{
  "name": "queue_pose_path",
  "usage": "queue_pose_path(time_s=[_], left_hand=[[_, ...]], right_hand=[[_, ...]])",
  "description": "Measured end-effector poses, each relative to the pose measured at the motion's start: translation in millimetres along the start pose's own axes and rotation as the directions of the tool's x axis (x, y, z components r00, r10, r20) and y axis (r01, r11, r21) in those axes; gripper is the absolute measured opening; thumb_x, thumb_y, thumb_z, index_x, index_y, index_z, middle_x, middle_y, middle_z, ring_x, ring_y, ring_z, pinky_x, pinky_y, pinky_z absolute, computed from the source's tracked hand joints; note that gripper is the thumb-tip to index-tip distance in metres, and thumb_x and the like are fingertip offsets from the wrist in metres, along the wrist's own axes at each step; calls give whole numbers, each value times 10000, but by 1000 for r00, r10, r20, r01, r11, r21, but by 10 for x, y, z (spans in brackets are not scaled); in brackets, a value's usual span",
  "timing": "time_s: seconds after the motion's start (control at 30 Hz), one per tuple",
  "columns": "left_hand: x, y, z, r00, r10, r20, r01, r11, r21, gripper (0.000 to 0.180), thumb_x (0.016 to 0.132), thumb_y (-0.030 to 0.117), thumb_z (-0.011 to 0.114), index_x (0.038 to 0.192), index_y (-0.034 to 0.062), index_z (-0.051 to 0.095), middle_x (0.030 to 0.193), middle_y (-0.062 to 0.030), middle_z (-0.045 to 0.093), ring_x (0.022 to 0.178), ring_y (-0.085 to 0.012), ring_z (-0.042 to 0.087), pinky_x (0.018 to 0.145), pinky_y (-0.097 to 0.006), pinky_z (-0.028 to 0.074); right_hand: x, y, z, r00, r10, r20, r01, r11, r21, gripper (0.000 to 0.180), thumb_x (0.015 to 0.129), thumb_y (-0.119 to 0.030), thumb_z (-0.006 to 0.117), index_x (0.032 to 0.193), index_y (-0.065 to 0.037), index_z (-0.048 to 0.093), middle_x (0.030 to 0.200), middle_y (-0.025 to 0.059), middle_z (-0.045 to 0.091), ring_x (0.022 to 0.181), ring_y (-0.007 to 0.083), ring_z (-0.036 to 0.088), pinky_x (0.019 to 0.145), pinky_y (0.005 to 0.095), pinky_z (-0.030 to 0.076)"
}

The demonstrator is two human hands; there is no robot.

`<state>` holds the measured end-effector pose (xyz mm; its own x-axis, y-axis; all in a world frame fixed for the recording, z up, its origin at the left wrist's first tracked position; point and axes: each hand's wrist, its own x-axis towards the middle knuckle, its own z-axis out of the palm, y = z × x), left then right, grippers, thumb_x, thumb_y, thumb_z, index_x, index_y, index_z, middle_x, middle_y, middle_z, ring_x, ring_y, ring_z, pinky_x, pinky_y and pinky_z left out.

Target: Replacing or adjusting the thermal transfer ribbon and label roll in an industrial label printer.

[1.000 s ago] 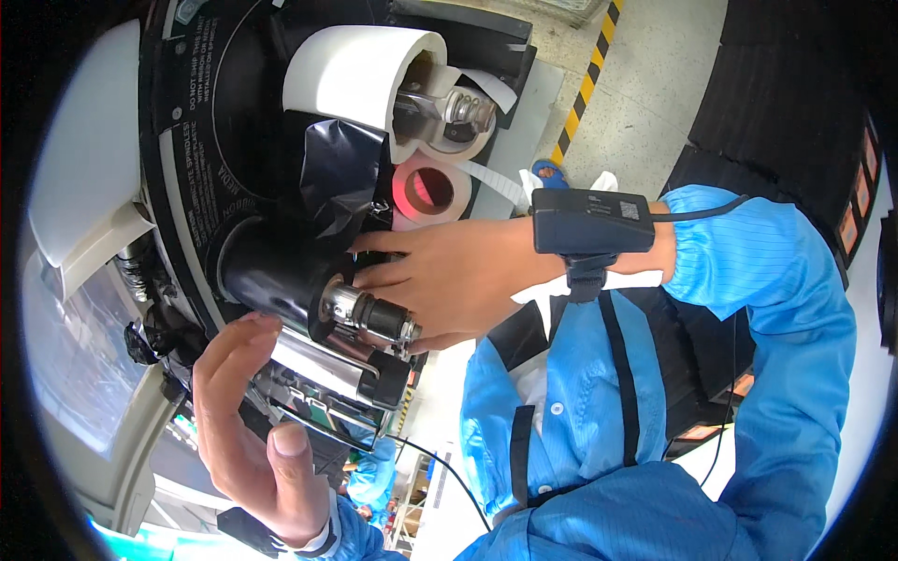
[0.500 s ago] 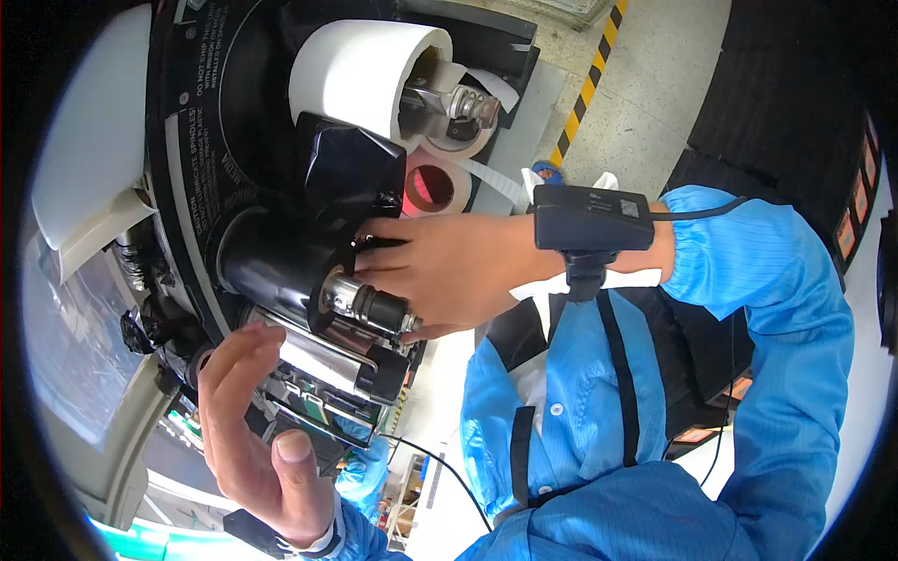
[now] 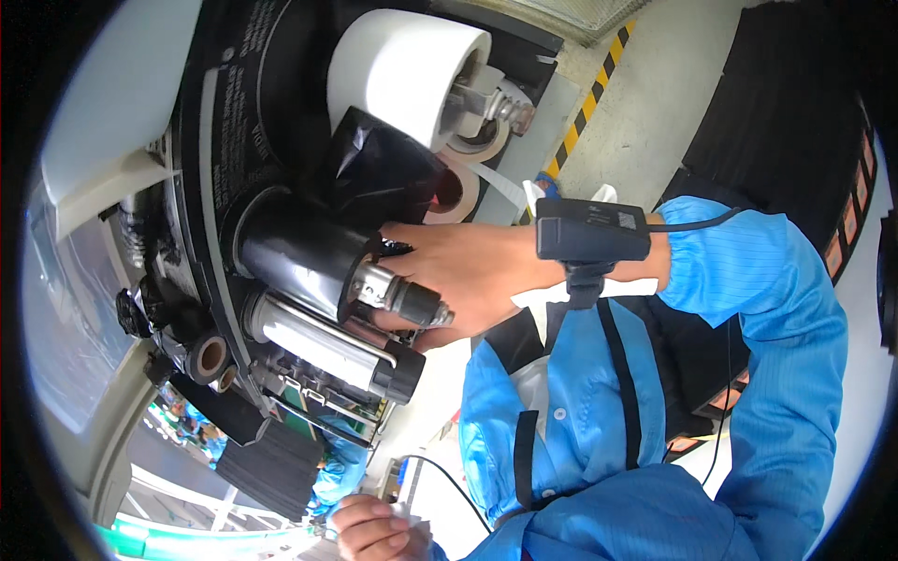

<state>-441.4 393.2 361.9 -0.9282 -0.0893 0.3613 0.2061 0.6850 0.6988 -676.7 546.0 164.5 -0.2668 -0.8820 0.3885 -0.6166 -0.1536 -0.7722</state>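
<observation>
My right hand (image 3: 458,266) reaches in from the right, up against a roll of black ribbon film (image 3: 304,252) on a metal spindle (image 3: 398,294). Its fingertips pass behind the roll and spindle, so what they hold is hidden. A shiny scrap of black film shows between the fingers. Just above hangs a loose black sheet of film (image 3: 383,173), partly in front of a large white label roll (image 3: 402,70). At the lower edge, away from the machine, my left hand (image 3: 374,531) has its fingers curled in, with nothing visible in them.
The opened label printer's black side panel (image 3: 210,168) runs down the left. Below the ribbon sits a silver-white roller (image 3: 309,337) with metal bars. Small cardboard cores (image 3: 208,358) lie lower left. Yellow-black floor tape (image 3: 589,98) crosses the pale floor. Another person's blue sleeve (image 3: 341,463) shows beyond.
My left hand has gone from spread fingers beside the roller down to the lower edge, and its fingers have curled. The printer has shifted slightly right in view. My right hand stays by the spindle.
</observation>
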Motion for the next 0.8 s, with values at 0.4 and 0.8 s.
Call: queue_pose_path(time_s=[0.4, 0.8], left_hand=[[-1027, -665, 256, 652, -738, -177, 743, 668, -50, 238, 1036, 186, 561, 962, -34, 610, 990, -182, 691, 923, -267, 630, 855, -392, 498], [-455, -1571, 629, 755, -625, -199, 490, 739, -463, 156, 917, 16, 649, 1064, -21, 690, 1045, -146, 711, 958, -271, 676, 883, -362, 526]], right_hand=[[22, -36, -234, 950, 118, 289, -48, 970, -239, 602, 847, -378, 771, 1345, -94, 591, 1469, 113, 558, 1366, 288, 520, 1109, 511, 417], [-574, 132, -1160, 571, 744, 347, -218, 545, -809, 826, 945, -379, 737, 1577, 8, 373, 1524, 237, 504, 1373, 339, 553, 1168, 423, 410]])
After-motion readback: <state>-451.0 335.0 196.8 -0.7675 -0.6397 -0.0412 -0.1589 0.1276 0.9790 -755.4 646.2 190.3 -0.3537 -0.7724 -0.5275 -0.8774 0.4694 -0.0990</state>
